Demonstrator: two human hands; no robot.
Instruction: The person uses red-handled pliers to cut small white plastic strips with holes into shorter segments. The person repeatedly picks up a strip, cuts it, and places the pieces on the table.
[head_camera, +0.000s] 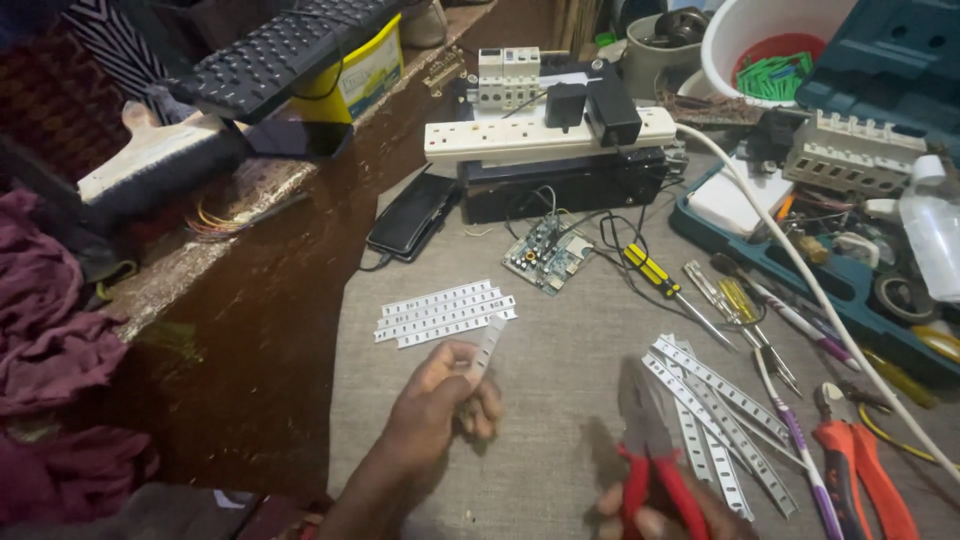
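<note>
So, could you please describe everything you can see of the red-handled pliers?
The red-handled pliers stand nearly upright over the grey mat, grey metal jaws pointing up and away from the person, seemingly closed. The two handles, sleeved in what looks like red plastic, run down into the right hand at the picture's lower edge, whose fingers wrap around them. The head looks blurred, so fine detail is unclear. The perforated metal strips lie just right of it.

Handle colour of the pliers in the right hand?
Red, on the metal-jawed pliers in the right hand; head view.
</note>
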